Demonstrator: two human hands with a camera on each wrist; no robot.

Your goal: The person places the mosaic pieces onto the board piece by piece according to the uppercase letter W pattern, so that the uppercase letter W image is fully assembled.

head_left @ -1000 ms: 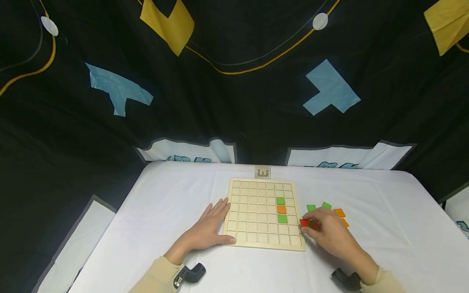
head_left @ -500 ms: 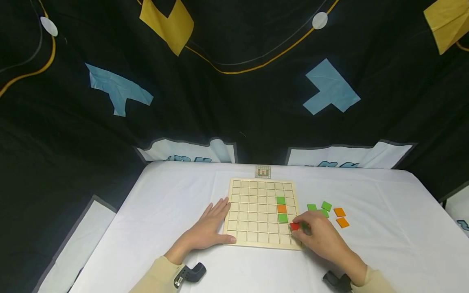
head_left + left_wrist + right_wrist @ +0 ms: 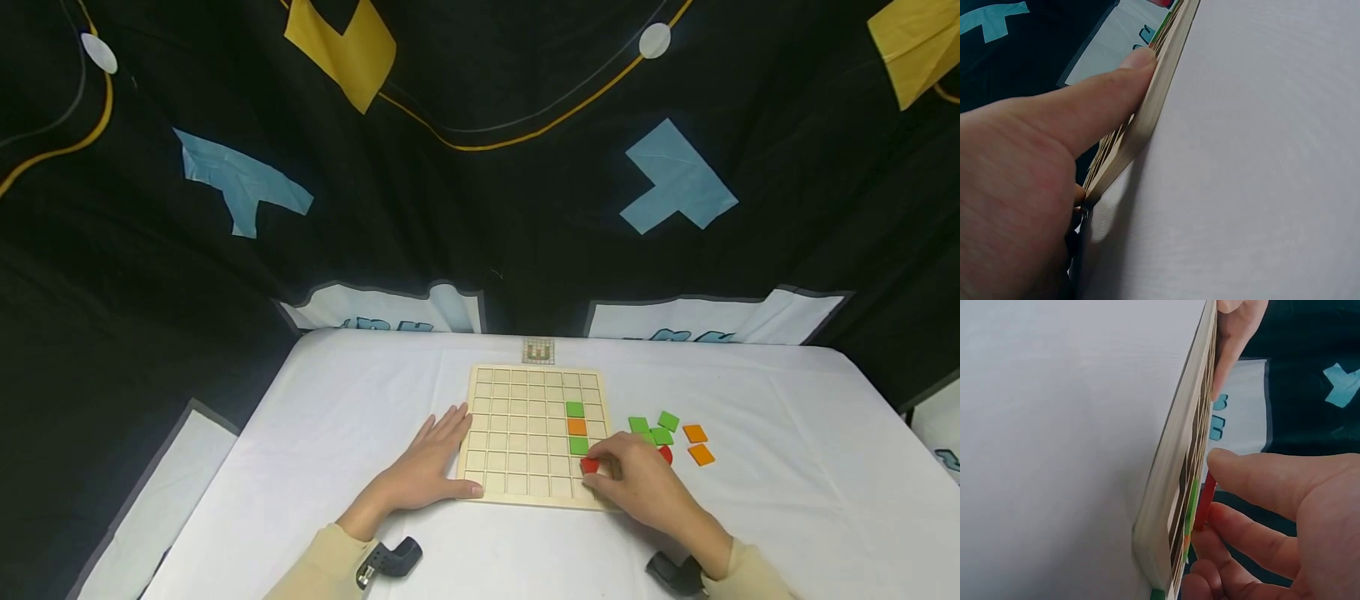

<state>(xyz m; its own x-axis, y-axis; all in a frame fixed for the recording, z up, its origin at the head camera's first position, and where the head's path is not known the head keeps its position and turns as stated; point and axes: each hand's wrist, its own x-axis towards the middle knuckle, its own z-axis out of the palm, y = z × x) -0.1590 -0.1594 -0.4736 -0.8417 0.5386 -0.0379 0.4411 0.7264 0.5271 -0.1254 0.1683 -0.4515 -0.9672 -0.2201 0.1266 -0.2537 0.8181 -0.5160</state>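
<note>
My right hand [image 3: 637, 482] pinches a red square tile [image 3: 588, 466] between thumb and fingers. It holds the tile over the lower right part of a wooden grid board [image 3: 517, 450]. The right wrist view shows this red tile [image 3: 1205, 500] tilted on edge, close to the board's surface; whether it touches is unclear. Just above it in the head view, one column holds a green tile [image 3: 574, 409], an orange tile [image 3: 577, 427] and another green tile [image 3: 578, 446]. My left hand [image 3: 420, 467] rests at the board's left edge, fingers spread, thumb [image 3: 1110, 94] on the rim.
Right of the board lie several loose green tiles [image 3: 662, 436], two orange tiles [image 3: 701, 454] and a red piece [image 3: 666, 453] partly covered by the right hand. A small patterned card [image 3: 538, 351] lies behind the board on the white tablecloth [image 3: 360, 375].
My right hand has carried the red tile leftward from beside the board to over its lower right squares, uncovering loose tiles behind it. The left hand stays in place.
</note>
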